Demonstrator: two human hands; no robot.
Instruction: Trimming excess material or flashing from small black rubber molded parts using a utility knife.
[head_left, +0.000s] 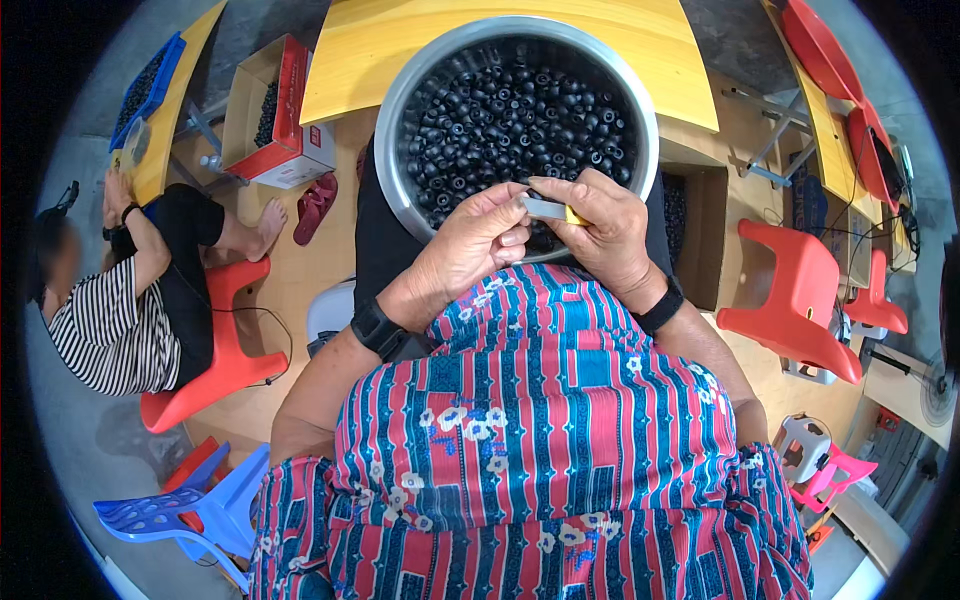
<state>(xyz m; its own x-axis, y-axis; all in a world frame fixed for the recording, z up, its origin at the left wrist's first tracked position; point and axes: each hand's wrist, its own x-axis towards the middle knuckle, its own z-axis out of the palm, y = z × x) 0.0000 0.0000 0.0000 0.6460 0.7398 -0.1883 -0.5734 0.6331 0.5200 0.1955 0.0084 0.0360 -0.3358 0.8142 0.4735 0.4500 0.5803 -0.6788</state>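
Above the near rim of a large steel bowl (392, 150), my two hands meet. My right hand (607, 222) is closed around a small knife with a flat grey blade (546, 208) and a bit of yellow handle showing. The blade points left toward my left hand (478, 232), whose thumb and fingers are pinched together at its tip. Whatever my left fingers hold is too small or hidden to make out. Many small round black parts with holes (510, 125) fill the bowl, which rests in my lap against the table.
A yellow wooden table (350, 50) stands beyond the bowl. To the left, a person in a striped shirt (115, 325) sits on a red stool (235, 330), near a red-and-white carton (280, 150). An open cardboard box (710, 230) and a red stool (785, 285) are at right.
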